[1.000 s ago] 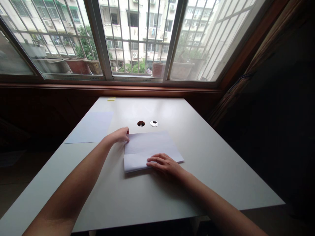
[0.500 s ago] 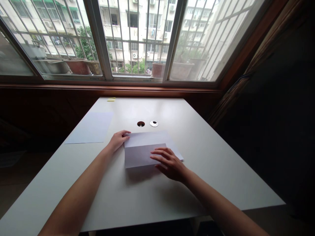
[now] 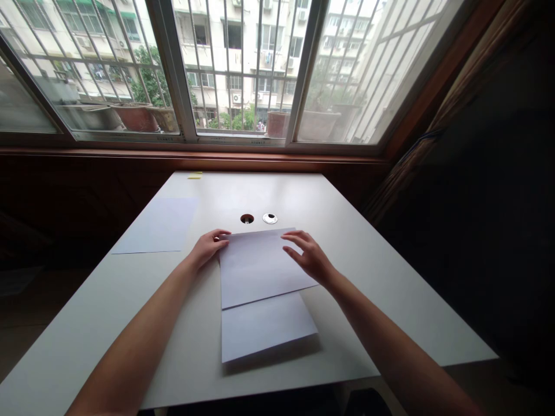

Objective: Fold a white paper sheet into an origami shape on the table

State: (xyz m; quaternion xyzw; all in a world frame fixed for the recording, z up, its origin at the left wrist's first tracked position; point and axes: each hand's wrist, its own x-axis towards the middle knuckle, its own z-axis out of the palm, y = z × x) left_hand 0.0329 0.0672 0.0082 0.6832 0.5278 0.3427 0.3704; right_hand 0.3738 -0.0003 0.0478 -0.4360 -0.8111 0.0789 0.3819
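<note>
A white sheet of paper [image 3: 260, 271] lies in front of me, and below its front edge a lower paper panel [image 3: 266, 329] juts toward me. That panel's near edge is raised a little, with a shadow beneath; whether the two are one folded sheet I cannot tell. My left hand [image 3: 210, 245] has its fingers closed on the sheet's far left corner. Over the far right corner is my right hand [image 3: 307, 253], thumb and fingers apart and holding nothing.
Another sheet [image 3: 154, 225] lies flat at the left of the white table [image 3: 347, 341]. Beyond the paper are a round hole [image 3: 247, 219] and a round silver cover [image 3: 269, 218]. A yellow strip [image 3: 195, 175] is at the far edge, below a barred window [image 3: 243, 75].
The folded-up front part of the paper has opened out toward me, showing the lower panel. My right hand has moved away to the far right corner; my left hand has stayed put.
</note>
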